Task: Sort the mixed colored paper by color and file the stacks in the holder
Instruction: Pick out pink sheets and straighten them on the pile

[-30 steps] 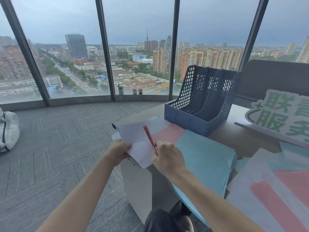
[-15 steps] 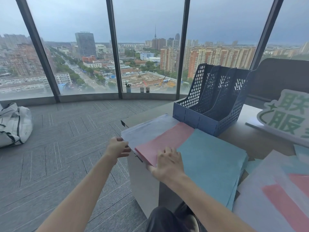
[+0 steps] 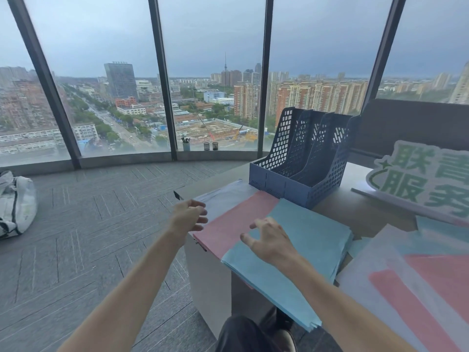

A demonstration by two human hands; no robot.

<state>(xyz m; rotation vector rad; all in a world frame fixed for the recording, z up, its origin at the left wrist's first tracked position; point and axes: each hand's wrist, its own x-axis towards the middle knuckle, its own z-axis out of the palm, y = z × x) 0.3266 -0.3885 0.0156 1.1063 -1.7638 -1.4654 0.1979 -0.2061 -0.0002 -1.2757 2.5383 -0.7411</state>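
Three sorted stacks lie side by side on the desk corner: a white stack (image 3: 223, 196) at the left, a pink stack (image 3: 236, 222) in the middle, a blue stack (image 3: 304, 240) at the right, overhanging the desk edge. Behind them stands the blue mesh file holder (image 3: 302, 158) with three slots that hold no paper. My left hand (image 3: 189, 217) hovers with loosely spread fingers beside the white stack's near corner, holding nothing. My right hand (image 3: 271, 240) hovers with spread fingers over the seam between the pink and blue stacks.
A pile of mixed white, pink and blue sheets (image 3: 416, 280) lies at the lower right. A green and white sign (image 3: 426, 179) leans at the right, behind it a dark chair back (image 3: 411, 125). A white bag (image 3: 15, 201) lies on the grey floor at left.
The white and pink sheets that both hands held a second ago now lie flat on their stacks. Both hands have let go and lifted off, the right one drifting toward the blue stack.
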